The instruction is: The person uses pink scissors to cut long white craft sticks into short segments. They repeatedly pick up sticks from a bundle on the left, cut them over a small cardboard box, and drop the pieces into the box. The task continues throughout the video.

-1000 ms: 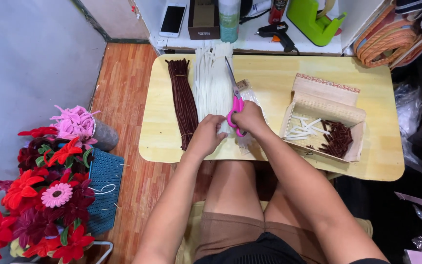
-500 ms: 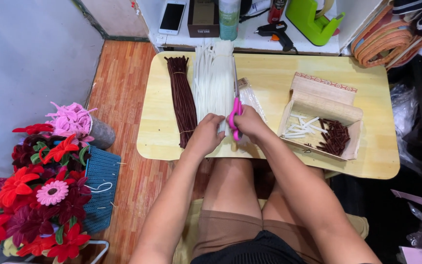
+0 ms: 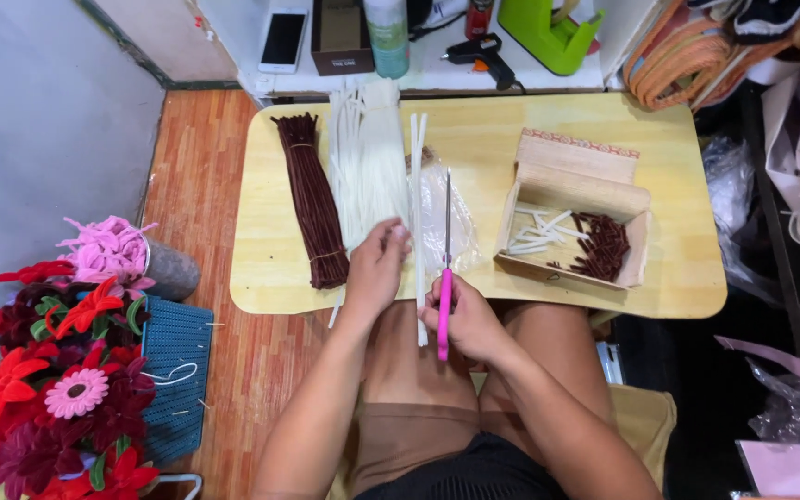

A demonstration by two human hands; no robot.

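White stems lie under the left hand; the right hand grips pink scissors alongside.

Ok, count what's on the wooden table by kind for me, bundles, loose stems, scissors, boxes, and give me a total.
Dark brown stem bundle: 1
White stem bundle, under the left hand: 1
Loose white stems set apart: 2
Pink-handled scissors in the right hand: 1
Open cardboard box of cut pieces: 1
Clear plastic bag: 1
Total: 7
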